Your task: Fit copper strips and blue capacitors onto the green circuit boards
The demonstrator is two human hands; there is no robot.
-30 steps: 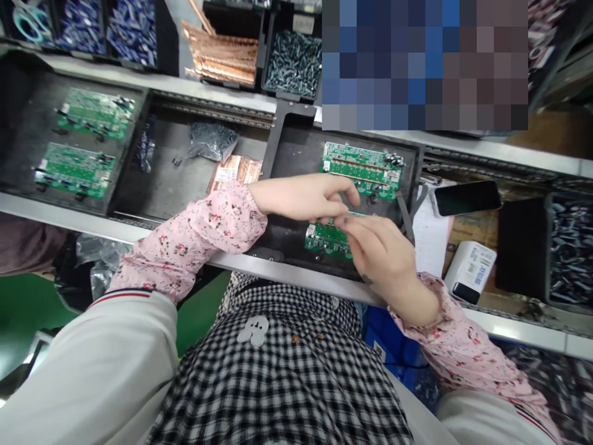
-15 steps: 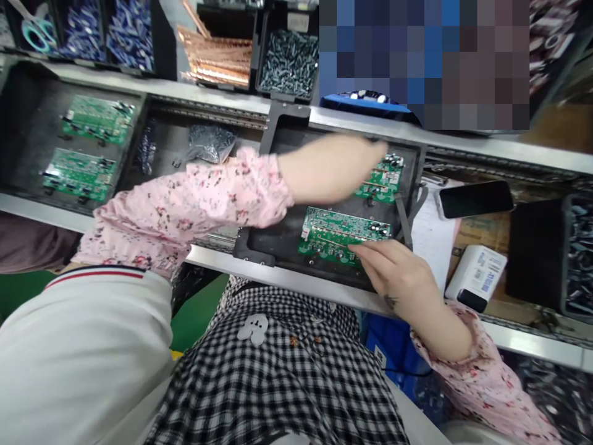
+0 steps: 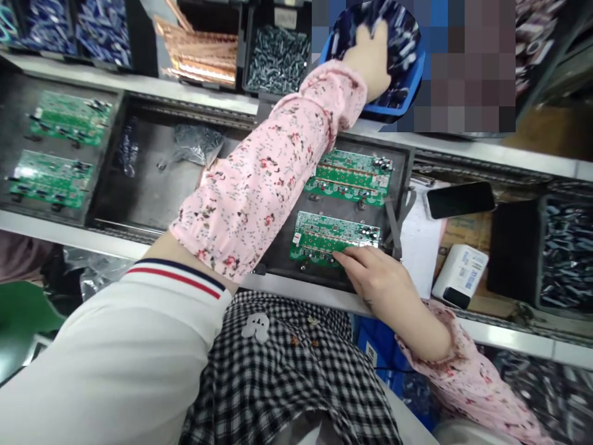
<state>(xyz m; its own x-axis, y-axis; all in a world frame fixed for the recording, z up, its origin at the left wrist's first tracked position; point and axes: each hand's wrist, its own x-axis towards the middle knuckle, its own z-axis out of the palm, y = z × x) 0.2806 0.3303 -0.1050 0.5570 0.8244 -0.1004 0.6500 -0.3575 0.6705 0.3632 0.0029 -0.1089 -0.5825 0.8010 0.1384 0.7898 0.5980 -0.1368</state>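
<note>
My left hand (image 3: 372,59) is over a blue bin (image 3: 402,102) of small dark and silvery parts, its fingers apart and reaching in among them. The arm's pink floral sleeve crosses the black tray (image 3: 273,250). My right hand (image 3: 377,278) rests at the lower right of the nearer green circuit board (image 3: 324,238), fingertips together on its components; whatever they pinch, if anything, is hidden. Behind it in the same tray lies a second green circuit board (image 3: 354,176), its left part covered by the sleeve.
To the left, another tray holds two circuit boards (image 3: 50,179). Bins of blue parts (image 3: 104,31), copper strips (image 3: 199,52) and small grey parts (image 3: 278,59) line the back. A phone (image 3: 461,199), a white box (image 3: 461,275) and paper (image 3: 419,241) lie right.
My left hand has swung from above the farther board up and back into the blue bin. My right hand stays at the nearer board. The whole view has shifted slightly.
</note>
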